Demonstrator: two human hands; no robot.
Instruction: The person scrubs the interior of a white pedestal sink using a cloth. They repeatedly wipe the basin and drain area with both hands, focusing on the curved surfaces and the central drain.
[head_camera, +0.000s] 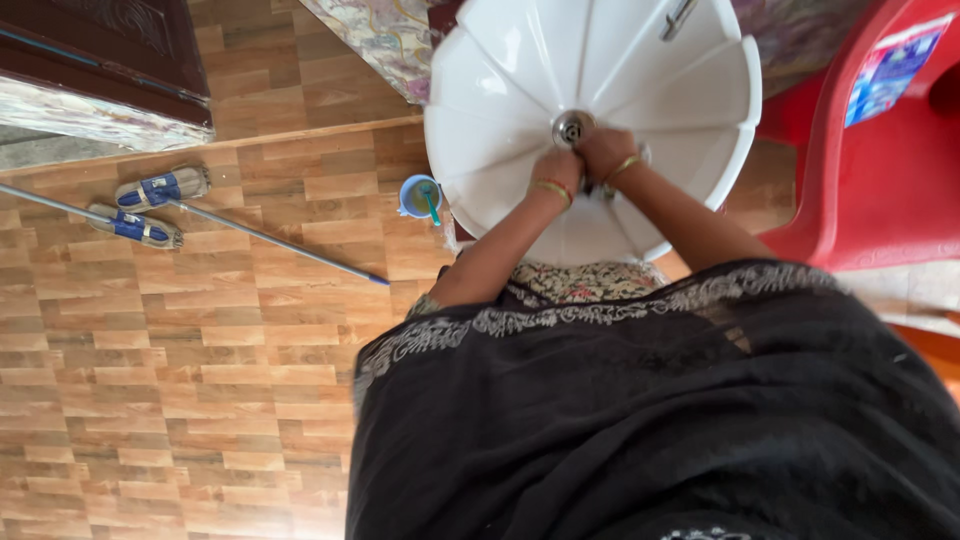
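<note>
Hands (582, 160) grip drain fitting (571, 127) on white basin (500, 80); blue cup (419, 195) holds stick.

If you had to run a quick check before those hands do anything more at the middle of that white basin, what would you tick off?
1. Both hands at the drain fitting: ok, left hand and right hand meet beside it.
2. Grip on a tool or part: cannot tell, fingers hidden.
3. White basin resting steady: cannot tell, its support is hidden.
4. Blue cup kept apart: ok, on the floor beside the rim.
5. Long pole out of the way: ok, lying off to the side.
</note>
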